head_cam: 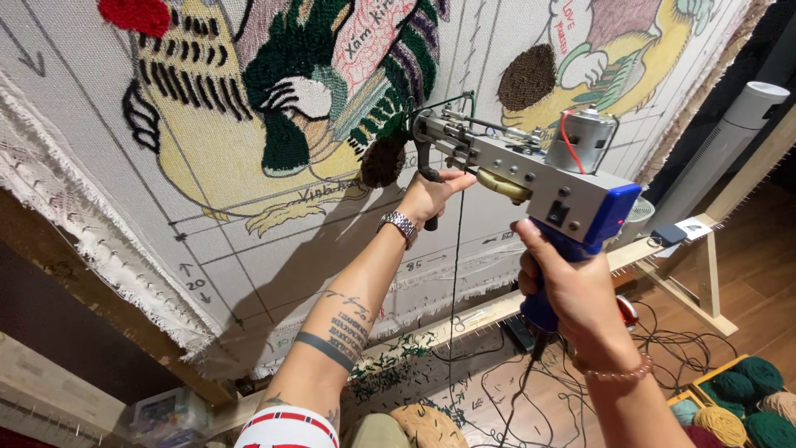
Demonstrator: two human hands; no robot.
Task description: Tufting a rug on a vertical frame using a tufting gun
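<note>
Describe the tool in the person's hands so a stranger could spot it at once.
Start at the big stretched cloth with colourful tufted pictures. In front of it, the right hand grips a blue handle and the left hand a black front grip: that is the tufting gun, the only grey metal machine there, with a silver motor on top.

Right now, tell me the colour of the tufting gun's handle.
Blue, on the tufting gun, gripped by the right hand; head view.

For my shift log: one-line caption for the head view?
Both hands press a tufting gun against stretched cloth: left hand on front handle, right hand gripping blue grip.
</note>
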